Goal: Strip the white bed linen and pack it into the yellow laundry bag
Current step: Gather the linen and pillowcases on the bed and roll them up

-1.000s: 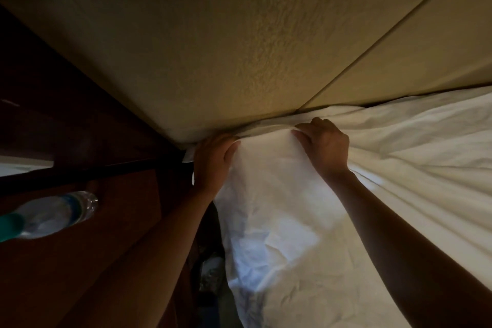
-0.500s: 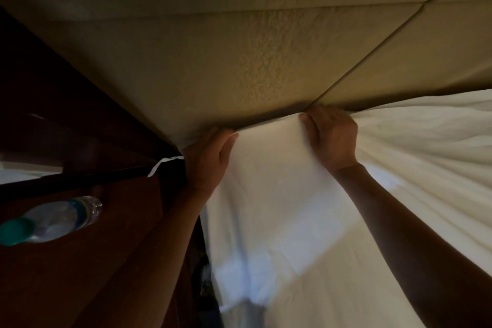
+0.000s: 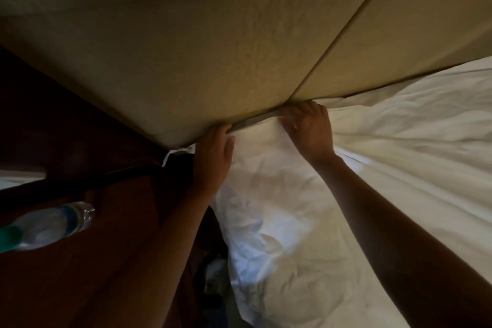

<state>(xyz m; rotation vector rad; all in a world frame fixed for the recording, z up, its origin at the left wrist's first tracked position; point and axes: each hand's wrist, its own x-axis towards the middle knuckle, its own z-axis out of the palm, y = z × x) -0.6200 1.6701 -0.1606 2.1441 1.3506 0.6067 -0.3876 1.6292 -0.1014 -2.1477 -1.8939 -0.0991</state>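
The white bed sheet [image 3: 306,208] covers the mattress corner and runs off to the right in long creases. Its top edge meets the padded beige headboard [image 3: 213,48]. My left hand [image 3: 213,160] grips the sheet's edge at the bed's corner, fingertips hidden in the gap under the headboard. My right hand [image 3: 308,130] pinches the same edge a little further right, fingers curled into the fabric. A thin white strip of cloth [image 3: 177,153] sticks out left of my left hand. The yellow laundry bag is not in view.
A dark wooden bedside table [image 3: 93,261] stands on the left with a clear plastic water bottle [image 3: 45,226] lying on it. A white object [image 3: 21,177] shows at the left edge. A narrow dark gap runs between table and bed.
Both hands have stayed on the sheet's top edge at the headboard. The sheet has gone from stretched smooth to slack and crumpled below my hands.
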